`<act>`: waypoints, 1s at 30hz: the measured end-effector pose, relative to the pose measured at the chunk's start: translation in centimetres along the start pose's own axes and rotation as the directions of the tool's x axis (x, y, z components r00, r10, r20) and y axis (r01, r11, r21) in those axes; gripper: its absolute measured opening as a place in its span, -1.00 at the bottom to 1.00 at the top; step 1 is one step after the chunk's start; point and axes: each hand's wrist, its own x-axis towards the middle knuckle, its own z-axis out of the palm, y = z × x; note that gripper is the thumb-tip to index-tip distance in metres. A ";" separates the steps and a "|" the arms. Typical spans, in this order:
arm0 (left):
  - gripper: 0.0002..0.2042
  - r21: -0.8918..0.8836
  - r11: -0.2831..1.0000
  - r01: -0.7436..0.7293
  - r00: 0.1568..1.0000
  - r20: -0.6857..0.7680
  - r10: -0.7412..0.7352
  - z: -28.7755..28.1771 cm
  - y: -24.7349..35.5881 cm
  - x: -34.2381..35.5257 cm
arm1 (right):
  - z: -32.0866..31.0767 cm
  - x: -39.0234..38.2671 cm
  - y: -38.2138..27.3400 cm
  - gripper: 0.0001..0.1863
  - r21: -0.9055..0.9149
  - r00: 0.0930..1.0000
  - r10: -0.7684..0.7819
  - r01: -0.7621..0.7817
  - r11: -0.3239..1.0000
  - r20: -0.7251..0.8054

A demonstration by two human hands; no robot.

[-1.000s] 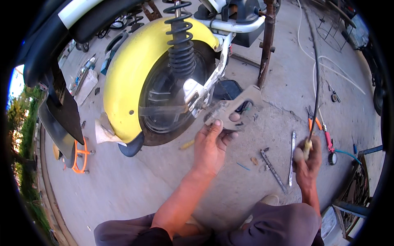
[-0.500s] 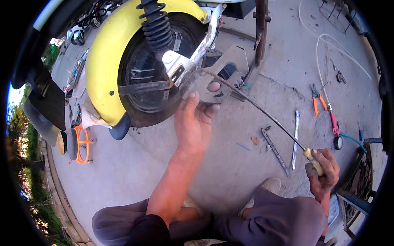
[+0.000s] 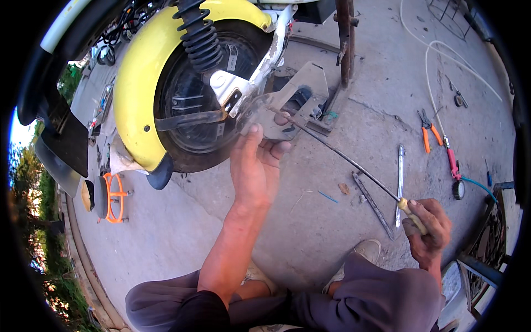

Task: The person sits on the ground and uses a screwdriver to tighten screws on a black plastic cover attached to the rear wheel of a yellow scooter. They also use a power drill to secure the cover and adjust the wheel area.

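My left hand is closed on the lower edge of a flat grey metal bracket, thumb in front and a fingertip showing through its hole. The bracket has cutouts and sits beside the scooter's wheel hub. My right hand grips the yellowish handle of a long screwdriver. Its thin shaft slants up and left, with the tip against or close to the bracket near the hole; exact contact cannot be made out. Behind are the black rear wheel, the yellow fender and a black coil shock absorber.
On the concrete at right lie two tyre levers, orange-handled pliers and a pink-handled air gauge on a pale hose. A rusty post stands beyond the bracket. An orange-framed stool is at left.
The screwdriver tip has shifted slightly down and right along the bracket, and my right hand has moved a little left. My left hand keeps its hold; the view has shifted slightly.
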 end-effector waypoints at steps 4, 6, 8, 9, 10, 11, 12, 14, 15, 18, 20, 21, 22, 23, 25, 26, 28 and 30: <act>-0.58 0.020 1.000 -0.001 1.000 0.001 0.001 0.0 -0.1 -0.1 | 0.5 -0.1 0.2 -0.37 0.005 1.000 0.015 -0.015 1.000 0.005; -0.58 0.027 1.000 -0.003 1.000 0.003 0.003 0.2 0.0 -0.1 | 0.5 -0.1 0.2 -0.38 0.001 1.000 0.020 -0.020 1.000 0.010; -0.58 0.038 0.999 -0.004 1.000 0.005 0.004 0.4 0.1 0.0 | 0.6 -0.1 0.3 -0.40 0.007 1.000 0.021 -0.022 1.000 0.012; -0.59 0.040 0.999 0.001 1.000 0.007 -0.001 0.5 0.1 -0.1 | 0.7 -0.2 0.4 -0.41 0.017 1.000 0.020 -0.020 1.000 0.010; -0.60 0.044 0.999 0.003 1.000 0.007 -0.003 0.5 0.2 -0.1 | 0.8 -0.3 0.6 -0.42 0.029 1.000 0.016 -0.016 0.999 0.008; -0.60 0.047 0.999 0.005 1.000 0.008 -0.006 0.5 0.2 -0.1 | 0.9 -0.5 0.7 -0.44 0.046 1.000 0.030 -0.030 0.998 0.005; -0.61 0.047 0.999 0.007 1.000 0.008 -0.008 0.5 0.1 -0.1 | 1.1 -0.6 0.8 -0.45 0.063 0.999 0.043 -0.043 0.997 0.002; -0.62 0.051 0.999 0.008 1.000 0.002 -0.008 0.3 0.2 -0.1 | 1.4 -0.9 0.8 -0.48 0.095 0.998 0.063 -0.063 0.993 0.001; -0.62 0.055 0.998 0.008 1.000 -0.005 -0.008 0.2 0.2 -0.2 | 1.6 -1.0 0.7 -0.50 0.106 0.998 0.070 -0.070 0.992 0.002; -0.62 0.045 0.999 0.011 1.000 -0.003 -0.011 0.3 0.1 -0.2 | 1.7 -1.2 0.9 -0.56 0.134 0.995 0.101 -0.102 0.986 0.017; -0.62 0.024 1.000 0.002 1.000 0.016 -0.002 0.4 0.2 -0.2 | 1.6 -1.5 0.6 -0.58 0.312 0.954 0.292 -0.297 0.902 0.065; -0.62 0.027 1.000 0.001 1.000 0.017 -0.001 0.5 0.1 -0.2 | 1.6 -1.9 0.2 -0.59 0.458 0.881 0.453 -0.461 0.760 0.136; -0.63 0.034 0.999 -0.005 1.000 0.014 0.005 0.5 0.3 -0.3 | 1.7 -2.1 -0.1 -0.60 0.577 0.781 0.578 -0.591 0.564 0.235; -0.63 0.041 0.999 -0.011 1.000 0.012 0.011 0.6 0.4 -0.3 | 1.8 -2.3 -0.2 -0.61 0.585 0.764 0.592 -0.610 0.535 0.255; -0.63 0.046 0.999 -0.007 1.000 0.021 0.006 0.6 0.6 -0.3 | 1.8 -2.5 -0.2 -0.64 0.596 0.727 0.620 -0.646 0.476 0.293; -0.63 0.046 0.999 -0.004 1.000 0.027 0.002 0.6 0.6 -0.2 | 1.9 -2.4 0.0 -0.62 0.534 0.832 0.517 -0.537 0.654 0.203; -0.64 0.068 0.998 -0.010 1.000 0.019 0.009 0.4 0.4 -0.1 | 2.3 -1.9 0.4 -0.57 0.342 0.970 0.234 -0.243 0.908 0.068; -0.64 0.085 0.996 -0.014 1.000 0.011 0.013 0.2 0.2 0.0 | 2.0 -1.2 0.1 -0.49 0.166 0.997 0.080 -0.080 0.983 0.008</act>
